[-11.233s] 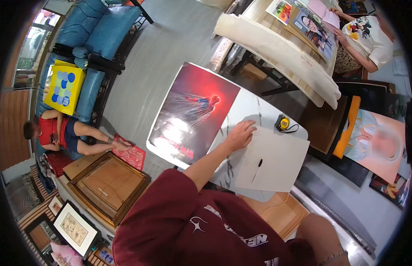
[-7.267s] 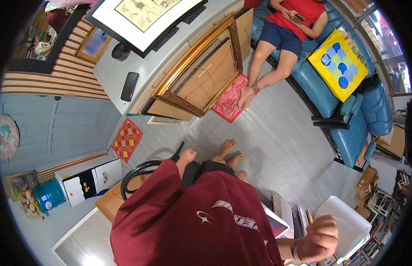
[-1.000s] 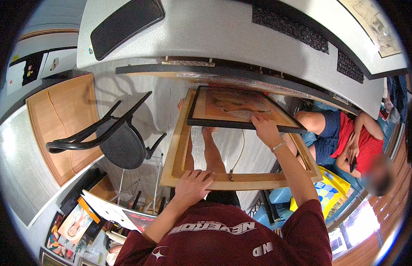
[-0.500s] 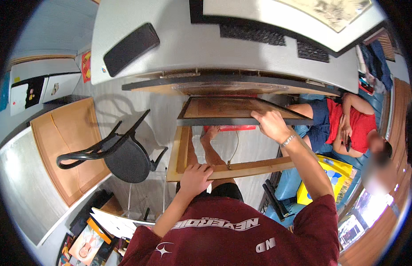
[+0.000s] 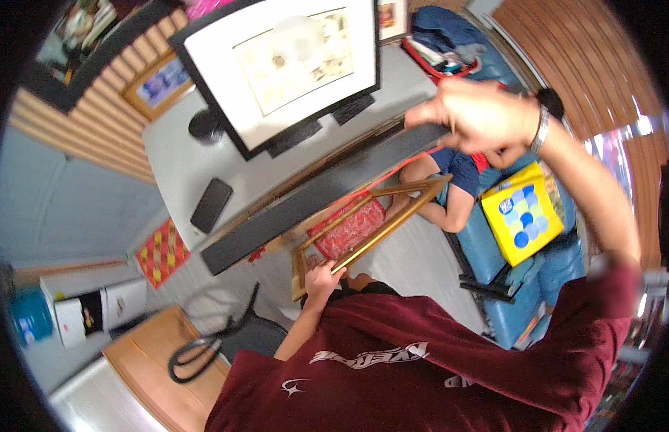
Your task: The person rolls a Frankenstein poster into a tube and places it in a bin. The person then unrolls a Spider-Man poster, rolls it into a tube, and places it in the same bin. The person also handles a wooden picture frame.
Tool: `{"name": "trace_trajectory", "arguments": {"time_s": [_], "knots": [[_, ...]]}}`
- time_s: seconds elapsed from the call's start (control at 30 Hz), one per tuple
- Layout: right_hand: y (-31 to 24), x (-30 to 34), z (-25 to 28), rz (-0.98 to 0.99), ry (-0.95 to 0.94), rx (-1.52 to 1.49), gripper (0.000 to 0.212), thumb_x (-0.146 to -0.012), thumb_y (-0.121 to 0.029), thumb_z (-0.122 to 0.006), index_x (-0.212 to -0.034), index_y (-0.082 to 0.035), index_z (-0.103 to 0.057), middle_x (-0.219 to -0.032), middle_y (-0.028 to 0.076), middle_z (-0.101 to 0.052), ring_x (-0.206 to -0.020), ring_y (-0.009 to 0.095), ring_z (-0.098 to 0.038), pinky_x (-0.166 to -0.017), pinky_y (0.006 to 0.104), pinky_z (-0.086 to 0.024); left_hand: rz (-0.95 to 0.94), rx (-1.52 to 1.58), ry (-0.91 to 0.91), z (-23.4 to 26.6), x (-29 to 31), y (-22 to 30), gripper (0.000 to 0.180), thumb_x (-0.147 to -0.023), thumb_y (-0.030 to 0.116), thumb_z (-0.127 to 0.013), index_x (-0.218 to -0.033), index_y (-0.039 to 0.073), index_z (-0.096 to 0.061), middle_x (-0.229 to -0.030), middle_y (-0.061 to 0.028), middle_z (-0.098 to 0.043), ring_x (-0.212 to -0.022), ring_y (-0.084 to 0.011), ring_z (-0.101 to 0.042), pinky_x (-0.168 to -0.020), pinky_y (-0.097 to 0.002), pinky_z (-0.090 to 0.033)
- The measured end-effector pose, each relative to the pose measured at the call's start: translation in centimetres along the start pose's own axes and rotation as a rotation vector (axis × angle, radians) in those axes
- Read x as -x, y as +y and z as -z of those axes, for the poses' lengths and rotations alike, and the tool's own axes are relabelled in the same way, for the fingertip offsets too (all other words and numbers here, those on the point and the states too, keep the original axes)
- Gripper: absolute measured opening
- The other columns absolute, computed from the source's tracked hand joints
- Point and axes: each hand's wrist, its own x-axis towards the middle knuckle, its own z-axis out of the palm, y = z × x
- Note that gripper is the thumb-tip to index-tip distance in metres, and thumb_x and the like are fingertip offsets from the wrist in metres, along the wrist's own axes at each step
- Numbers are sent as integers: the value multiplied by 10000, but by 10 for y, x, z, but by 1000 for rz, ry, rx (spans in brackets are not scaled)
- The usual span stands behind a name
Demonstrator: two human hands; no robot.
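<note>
Below centre, my left hand [image 5: 321, 283] is closed round the near left corner of a gold picture frame [image 5: 381, 241]. The frame is tilted, and floor shows through its opening. Raised on the right, my right hand [image 5: 482, 115] is blurred. It overlaps the right end of a long dark frame edge [image 5: 313, 198] in front of the table; whether its fingers grip that edge is unclear. A red patterned item [image 5: 349, 227] on the floor shows through and beyond the gold frame.
A grey table [image 5: 168, 151] holds a white-matted picture in a black frame [image 5: 212, 93] and a dark phone [image 5: 212, 205]. On the right are a blue sofa [image 5: 504, 317], a yellow bag [image 5: 522, 216] and a seated person [image 5: 457, 180]. A black chair [image 5: 251, 335] stands left.
My view has swung up and turned. My right hand has moved up and right from the smaller dark frame. My left hand keeps hold of the gold frame, which now lies more slanted.
</note>
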Motion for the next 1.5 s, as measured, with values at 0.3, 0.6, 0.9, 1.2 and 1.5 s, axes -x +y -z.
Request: {"name": "trace_trajectory", "arguments": {"time_s": [0.3,0.6,0.9,1.2,1.5], "knots": [[-50,127,50,8,692,140,379,-816,-165,-795,-1136,-22,-651,-900,153,-701,-834,286,-668,-778,379,-531,6,-268,-108,46,-70,-19,521,-851,598,-649,-1033,117,-731,-872,-214,-716,-851,-401,-694,-749,-504,-538],[-118,257,59,-589,566,8,293,-822,-140,-808,-1048,-10,-676,-899,102,-733,-799,208,-689,-709,323,-556,-248,-184,51,86,-136,-70,394,-886,409,-702,-1022,42,-655,-1048,-165,-667,-935,-387,-644,-781,-486,-508],[-166,365,-12,-1312,315,-316,435,-807,-263,-825,-1133,-25,-663,-894,127,-664,-870,261,-628,-851,353,-498,-271,-238,91,98,-173,-101,419,-905,334,-696,-1126,-16,-629,-1122,-226,-635,-1021,-431,-610,-859,-494,-496],[-229,422,-287,-1490,311,-488,331,-789,-257,-778,-993,-13,-686,-821,249,-665,-773,414,-648,-704,468,-509,-568,-214,423,79,-145,-41,377,-921,172,-620,-1272,46,-567,-1249,-186,-589,-1198,-381,-538,-1029,-508,-391],[-282,429,-578,-2271,331,-684,277,-785,-153,-706,-1026,-18,-698,-912,269,-690,-929,455,-651,-834,518,-525,-181,62,-641,-20,-85,45,441,-923,224,-646,-1285,-6,-548,-1081,-200,-680,-988,-375,-668,-877,-451,-522]]}}
